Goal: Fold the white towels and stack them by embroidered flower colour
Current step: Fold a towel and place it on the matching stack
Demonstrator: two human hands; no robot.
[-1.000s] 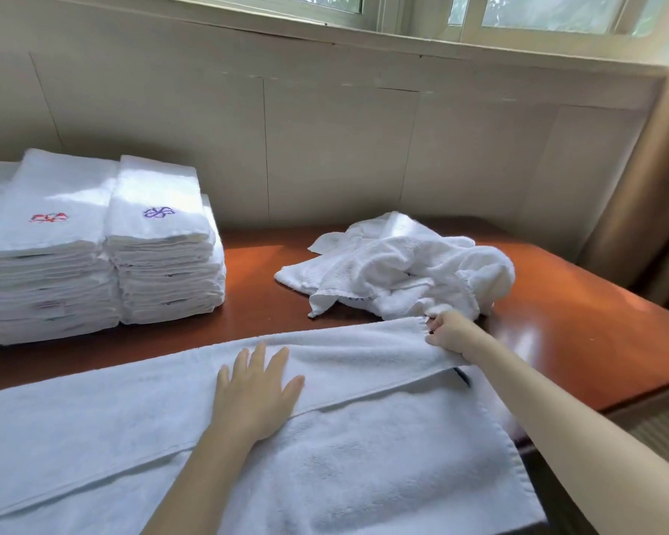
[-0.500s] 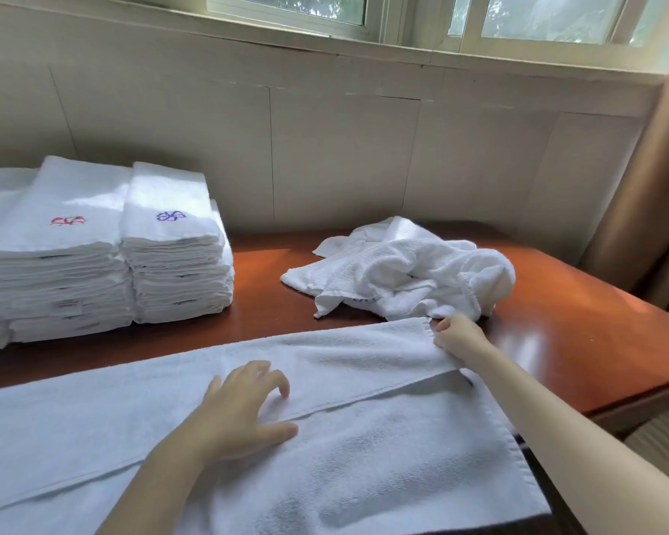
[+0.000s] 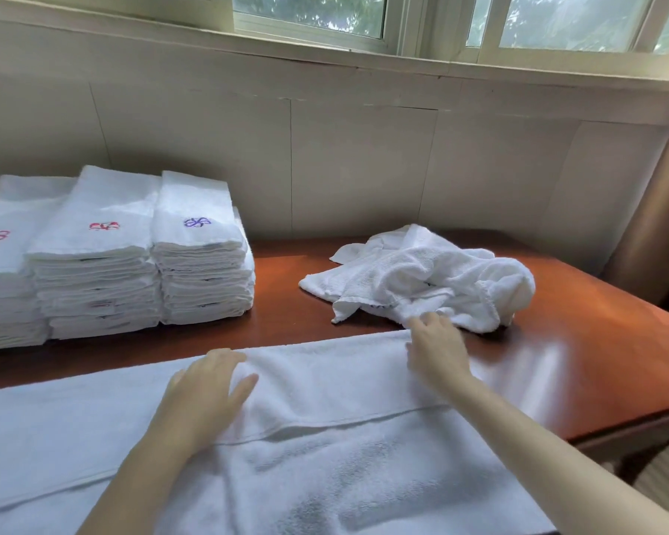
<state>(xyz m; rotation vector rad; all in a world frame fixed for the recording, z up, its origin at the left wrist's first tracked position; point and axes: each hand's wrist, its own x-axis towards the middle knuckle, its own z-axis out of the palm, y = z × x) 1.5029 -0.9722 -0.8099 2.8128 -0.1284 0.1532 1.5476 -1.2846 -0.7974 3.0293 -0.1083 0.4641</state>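
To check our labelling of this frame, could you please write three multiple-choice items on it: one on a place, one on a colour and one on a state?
1. Where is the crumpled towel?
A. On the floor.
B. On the table, right of the folded stacks.
C. On the windowsill.

2. What colour is the flower on the stack nearest the crumpled towel?
A. Green.
B. Yellow.
C. Purple.

3. How is the spread towel lying?
A. Flat, with one long fold.
B. Rolled up.
C. Hanging from a hook.

Answers:
1. B, it lies on the wood to the right of the stacks.
2. C, purple stitching tops that stack.
3. A, a folded edge runs along its length, and the left hand and right hand rest on it.
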